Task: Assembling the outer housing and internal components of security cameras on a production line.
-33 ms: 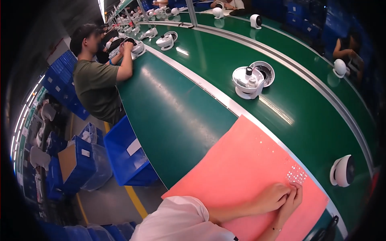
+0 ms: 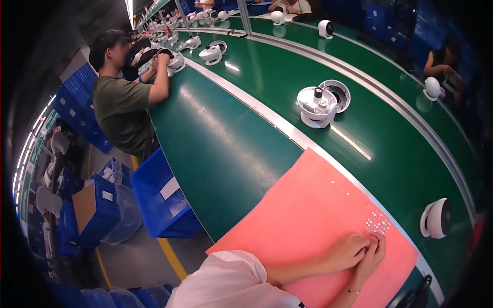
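Both of my hands meet over the right part of a pink mat (image 2: pixel 287 220) on the bench. My left hand (image 2: pixel 350 251) is closed, fingers curled against the right one. Pinched fingers show on my right hand (image 2: pixel 375 252), which wears a thin bracelet at the wrist. Whatever lies between the fingertips is too small or hidden to make out. Just beyond the fingertips is a patch of small shiny round pieces (image 2: pixel 377 222), set close together. A few more loose pieces (image 2: pixel 333 182) are scattered farther up the mat.
An opened white device (image 2: pixel 318 105) stands on the green conveyor (image 2: pixel 277 66). Another white round device (image 2: pixel 436 218) is at the right. A blue bin (image 2: pixel 164 205) sits beside the bench. To the left, a co-worker (image 2: pixel 123 102) handles a white device; others work farther along.
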